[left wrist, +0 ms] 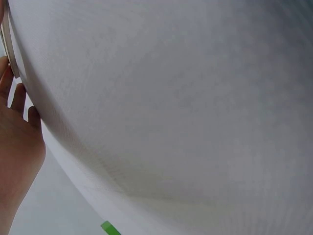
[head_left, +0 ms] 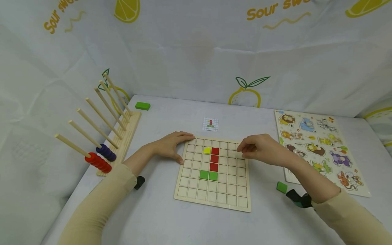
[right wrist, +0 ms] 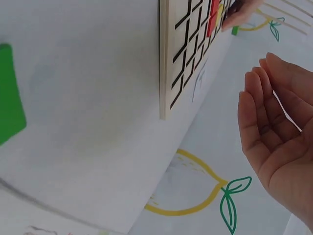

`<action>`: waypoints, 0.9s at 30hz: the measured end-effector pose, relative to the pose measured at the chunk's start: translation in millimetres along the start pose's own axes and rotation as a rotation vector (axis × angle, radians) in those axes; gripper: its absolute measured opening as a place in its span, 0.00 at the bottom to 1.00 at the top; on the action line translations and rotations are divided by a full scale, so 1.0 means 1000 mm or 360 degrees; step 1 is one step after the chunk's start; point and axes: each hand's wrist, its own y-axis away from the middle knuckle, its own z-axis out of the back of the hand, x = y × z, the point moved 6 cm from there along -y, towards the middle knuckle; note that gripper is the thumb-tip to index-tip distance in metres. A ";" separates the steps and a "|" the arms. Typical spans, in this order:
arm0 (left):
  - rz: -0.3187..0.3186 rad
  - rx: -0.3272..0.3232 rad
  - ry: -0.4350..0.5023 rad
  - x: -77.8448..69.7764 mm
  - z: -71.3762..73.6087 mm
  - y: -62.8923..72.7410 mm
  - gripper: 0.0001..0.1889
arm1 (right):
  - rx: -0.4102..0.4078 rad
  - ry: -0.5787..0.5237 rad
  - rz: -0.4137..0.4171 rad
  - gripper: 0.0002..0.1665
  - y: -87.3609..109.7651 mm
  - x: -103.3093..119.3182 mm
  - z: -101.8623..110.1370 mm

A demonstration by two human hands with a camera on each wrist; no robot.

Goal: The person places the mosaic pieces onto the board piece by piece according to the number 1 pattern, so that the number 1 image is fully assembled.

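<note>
A wooden grid board [head_left: 221, 198] lies on the white table. On it are a yellow quarter-round piece [head_left: 207, 150], a column of three red squares [head_left: 214, 159] and two green squares [head_left: 204, 175] side by side. My left hand [head_left: 166, 145] rests at the board's upper left corner, fingers at the top edge and thumb by the left side. Above the board's upper right part hovers my right hand [head_left: 260, 149], fingers loosely bent. In the right wrist view this hand [right wrist: 281, 132] shows nothing between thumb and fingers. Behind the board lies a small pattern card [head_left: 210, 124].
Rings sit on a wooden peg stand [head_left: 130, 131] at left. A green block [head_left: 142, 106] lies at the back left, another green piece [head_left: 281, 187] right of the board. An animal puzzle board [head_left: 324, 149] lies at right. White cloth [head_left: 196, 61] hangs behind the table.
</note>
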 end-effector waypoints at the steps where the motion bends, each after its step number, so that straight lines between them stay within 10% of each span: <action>1: 0.0000 0.0000 -0.0001 0.000 0.000 0.000 0.55 | 0.0011 0.0003 0.0002 0.09 0.002 -0.002 0.002; 27: 0.0002 0.0009 0.0018 0.002 -0.001 -0.001 0.55 | 0.0554 -0.0153 -0.0114 0.23 0.062 -0.071 -0.016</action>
